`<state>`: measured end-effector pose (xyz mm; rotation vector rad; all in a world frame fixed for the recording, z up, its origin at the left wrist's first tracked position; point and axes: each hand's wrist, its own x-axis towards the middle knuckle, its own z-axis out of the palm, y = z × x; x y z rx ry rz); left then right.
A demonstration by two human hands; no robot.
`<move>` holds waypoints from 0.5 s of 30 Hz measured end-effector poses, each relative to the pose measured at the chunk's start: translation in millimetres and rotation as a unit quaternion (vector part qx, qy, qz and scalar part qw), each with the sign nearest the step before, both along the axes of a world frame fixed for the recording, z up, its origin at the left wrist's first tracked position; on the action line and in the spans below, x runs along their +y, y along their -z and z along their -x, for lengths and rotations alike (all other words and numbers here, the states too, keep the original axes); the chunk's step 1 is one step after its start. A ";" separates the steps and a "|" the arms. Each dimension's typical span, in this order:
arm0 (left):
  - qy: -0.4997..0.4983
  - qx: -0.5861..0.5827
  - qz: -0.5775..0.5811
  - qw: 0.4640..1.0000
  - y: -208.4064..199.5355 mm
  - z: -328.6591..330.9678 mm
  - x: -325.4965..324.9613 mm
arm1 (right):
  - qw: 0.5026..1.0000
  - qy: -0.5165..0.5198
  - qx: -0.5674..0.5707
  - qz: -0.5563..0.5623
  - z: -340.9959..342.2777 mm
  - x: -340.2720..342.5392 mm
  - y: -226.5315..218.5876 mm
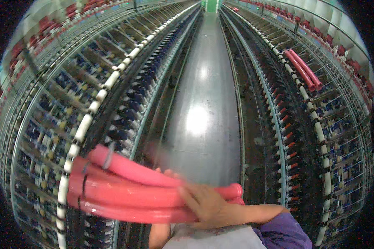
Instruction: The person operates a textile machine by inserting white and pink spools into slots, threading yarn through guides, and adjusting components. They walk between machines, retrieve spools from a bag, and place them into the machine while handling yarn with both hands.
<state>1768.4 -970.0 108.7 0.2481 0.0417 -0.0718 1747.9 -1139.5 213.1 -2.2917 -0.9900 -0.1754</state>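
Note:
A bundle of several long pinkish-red tubes lies crosswise in front of my body, its thicker-looking ends to the left. My right hand is closed over the top of the bundle near its right end. From below, my left hand reaches around the tubes; only some fingertips show past their far side, and the palm is hidden. A grey band circles the pinkest tube near its left end. Dark rings mark the other tubes there. The left ends are somewhat blurred and lie over the left machine's edge.
Long spinning machines with rows of spindles and white rollers run along both sides. Two more pink-red tubes rest on the right machine. A shiny grey aisle floor stretches between them to a green area at the far end.

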 end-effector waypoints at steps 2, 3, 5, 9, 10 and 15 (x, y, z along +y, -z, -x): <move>0.089 -0.237 0.079 0.964 5.6 -68.0 -7.0 | 0.997 -0.015 -0.067 0.024 -24.5 -2.2 5.6; 0.161 -0.292 0.151 0.931 10.2 -103.1 -14.9 | 0.993 -0.040 -0.107 0.023 -39.0 -2.5 12.6; 0.305 -0.377 0.236 0.842 18.3 -176.1 -26.2 | 0.977 -0.116 -0.170 0.051 -76.7 -3.9 32.8; 0.405 -0.098 -0.152 0.896 21.9 -241.2 -41.4 | 0.943 -0.315 -0.065 -0.090 -196.5 -33.4 52.4; 0.437 -0.245 -0.184 0.846 21.1 -268.1 -48.8 | 0.977 -0.210 -0.030 0.003 -235.0 -53.3 46.0; 0.475 -0.410 -0.244 0.740 0.5 -443.7 -101.8 | 0.956 0.290 -0.040 -0.002 -441.6 -253.0 -0.5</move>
